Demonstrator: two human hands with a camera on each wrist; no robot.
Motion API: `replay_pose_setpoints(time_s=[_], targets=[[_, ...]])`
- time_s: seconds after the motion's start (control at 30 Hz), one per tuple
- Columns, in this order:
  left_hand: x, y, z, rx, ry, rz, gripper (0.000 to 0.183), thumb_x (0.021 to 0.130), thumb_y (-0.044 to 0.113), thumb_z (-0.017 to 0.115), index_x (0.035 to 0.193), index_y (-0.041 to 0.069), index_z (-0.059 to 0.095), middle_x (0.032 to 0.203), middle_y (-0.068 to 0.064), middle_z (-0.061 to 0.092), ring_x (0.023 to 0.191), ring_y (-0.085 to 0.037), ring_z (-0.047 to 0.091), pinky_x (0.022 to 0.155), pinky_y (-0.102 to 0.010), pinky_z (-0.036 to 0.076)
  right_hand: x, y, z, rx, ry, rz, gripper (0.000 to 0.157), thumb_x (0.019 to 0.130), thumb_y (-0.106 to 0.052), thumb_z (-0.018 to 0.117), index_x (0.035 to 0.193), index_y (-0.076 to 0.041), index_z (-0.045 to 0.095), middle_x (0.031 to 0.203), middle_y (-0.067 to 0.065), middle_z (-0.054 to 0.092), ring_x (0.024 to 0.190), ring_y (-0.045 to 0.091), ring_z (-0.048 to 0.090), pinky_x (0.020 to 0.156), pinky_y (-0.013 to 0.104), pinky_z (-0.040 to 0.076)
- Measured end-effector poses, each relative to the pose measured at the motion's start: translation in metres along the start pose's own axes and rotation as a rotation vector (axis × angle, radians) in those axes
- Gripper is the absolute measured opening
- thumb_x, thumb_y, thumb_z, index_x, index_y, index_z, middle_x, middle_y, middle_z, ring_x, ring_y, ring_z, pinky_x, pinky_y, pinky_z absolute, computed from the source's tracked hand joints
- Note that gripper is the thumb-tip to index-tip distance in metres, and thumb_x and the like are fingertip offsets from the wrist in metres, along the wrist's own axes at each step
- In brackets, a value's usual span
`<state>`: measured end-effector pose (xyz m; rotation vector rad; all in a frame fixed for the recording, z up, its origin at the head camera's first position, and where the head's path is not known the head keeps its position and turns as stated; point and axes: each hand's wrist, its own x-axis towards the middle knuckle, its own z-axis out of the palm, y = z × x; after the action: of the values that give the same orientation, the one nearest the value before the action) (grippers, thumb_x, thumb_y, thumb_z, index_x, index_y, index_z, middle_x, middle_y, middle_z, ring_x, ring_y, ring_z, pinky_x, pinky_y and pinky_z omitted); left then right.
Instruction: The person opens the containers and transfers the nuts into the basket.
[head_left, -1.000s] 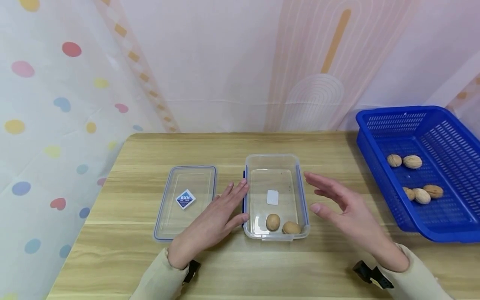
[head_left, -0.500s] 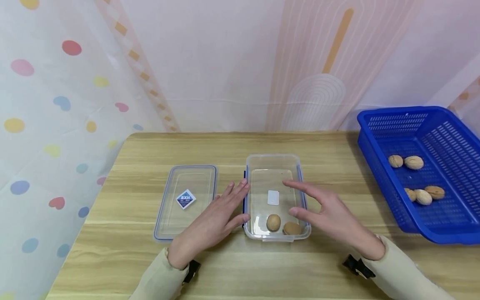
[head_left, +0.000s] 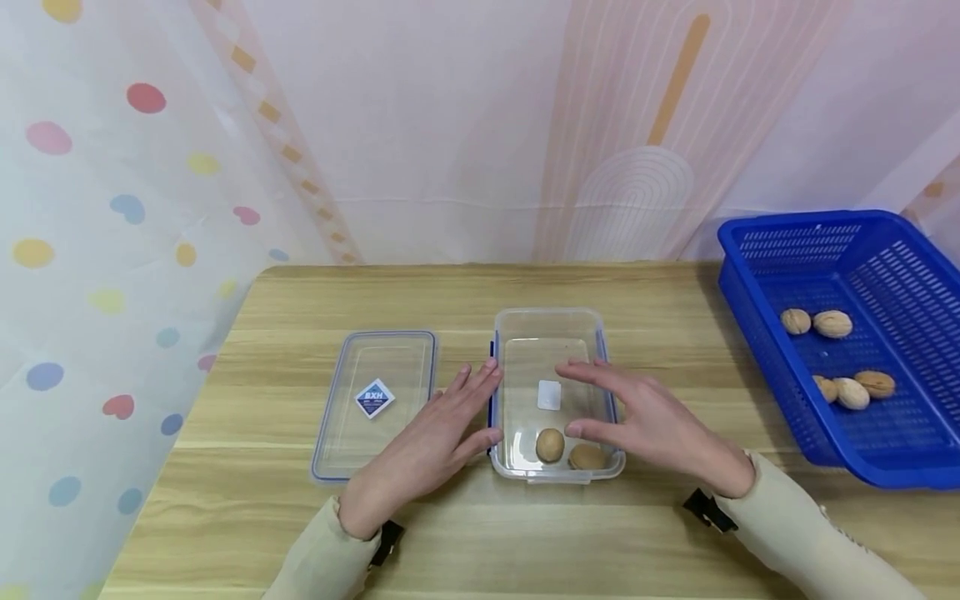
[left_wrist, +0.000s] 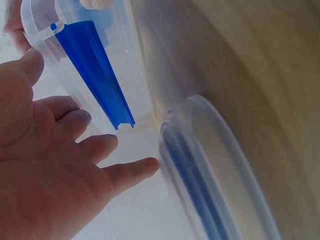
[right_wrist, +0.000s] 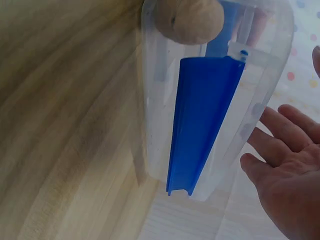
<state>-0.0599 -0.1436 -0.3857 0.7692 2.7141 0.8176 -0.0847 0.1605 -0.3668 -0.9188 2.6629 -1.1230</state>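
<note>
In the head view, a clear plastic food container [head_left: 528,358] stands uncovered on the table. Two walnuts, one rounder [head_left: 550,446] and one longer [head_left: 588,457], lie at its near end. My left hand [head_left: 427,442] rests its fingertips at the container's left rim, beside a blue side latch [left_wrist: 92,70] seen hanging down in the left wrist view. My right hand [head_left: 652,417] reaches over the right rim, thumb and fingers spread apart and holding nothing. The right wrist view shows another lowered blue latch [right_wrist: 202,115] below that hand's fingers.
Left of the container lies its clear lid [head_left: 390,358] with a blue seal and a BXH label, partly behind my left hand. At the right stands a blue plastic basket [head_left: 817,220] with several walnuts [head_left: 832,324] inside. A patterned cloth [head_left: 450,125] hangs behind the table.
My right hand has moved left, from beside the container to over its right rim. The left hand stays at the left rim, and the walnuts lie as before.
</note>
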Motion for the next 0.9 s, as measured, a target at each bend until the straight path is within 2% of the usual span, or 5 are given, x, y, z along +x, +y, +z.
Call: replay_pose_setpoints(time_s=[0.13,0.3,0.6,0.67,0.9], targets=[[0.001,0.000,0.000,0.009,0.000,-0.002,0.074,0.107,0.043,0.054,0.166,0.013,0.021,0.172,-0.001,0.011,0.157,-0.038,0.013,0.119,-0.068,0.021,0.003,0.002,0.000,-0.017,-0.041,-0.016,0.064,0.092,-0.038,0.079,0.147,-0.012,0.059,0.152,0.019,0.053,0.142,0.050,0.042,0.112,0.066,0.037],[0.001,-0.001,0.000,0.010,0.002,-0.001,0.074,0.107,0.044,0.054,0.167,0.015,0.020,0.172,0.000,0.011,0.157,-0.037,0.013,0.119,-0.068,0.022,0.007,0.003,0.004,-0.032,-0.079,-0.043,0.065,0.090,-0.035,0.081,0.145,-0.007,0.060,0.151,0.020,0.053,0.142,0.051,0.041,0.114,0.065,0.035],[0.000,-0.002,0.002,0.005,0.014,0.014,0.075,0.107,0.044,0.054,0.167,0.014,0.020,0.172,0.000,0.011,0.156,-0.039,0.015,0.119,-0.068,0.022,0.011,0.004,0.011,-0.115,-0.140,-0.083,0.066,0.091,-0.041,0.079,0.146,-0.008,0.060,0.147,0.018,0.058,0.139,0.051,0.046,0.111,0.062,0.040],[-0.001,-0.002,0.002,0.008,0.013,0.015,0.075,0.107,0.045,0.054,0.167,0.015,0.020,0.172,0.001,0.011,0.156,-0.039,0.014,0.119,-0.068,0.022,0.012,0.004,0.011,-0.130,-0.151,-0.103,0.066,0.091,-0.042,0.079,0.145,-0.007,0.061,0.145,0.016,0.060,0.136,0.049,0.050,0.111,0.060,0.042],[0.000,-0.002,0.002,0.002,0.010,0.015,0.075,0.107,0.045,0.054,0.167,0.015,0.020,0.172,0.000,0.012,0.156,-0.039,0.015,0.119,-0.068,0.023,0.019,0.001,0.017,-0.182,-0.173,-0.116,0.068,0.087,-0.046,0.081,0.139,-0.005,0.065,0.133,0.009,0.069,0.122,0.027,0.065,0.104,0.048,0.052]])
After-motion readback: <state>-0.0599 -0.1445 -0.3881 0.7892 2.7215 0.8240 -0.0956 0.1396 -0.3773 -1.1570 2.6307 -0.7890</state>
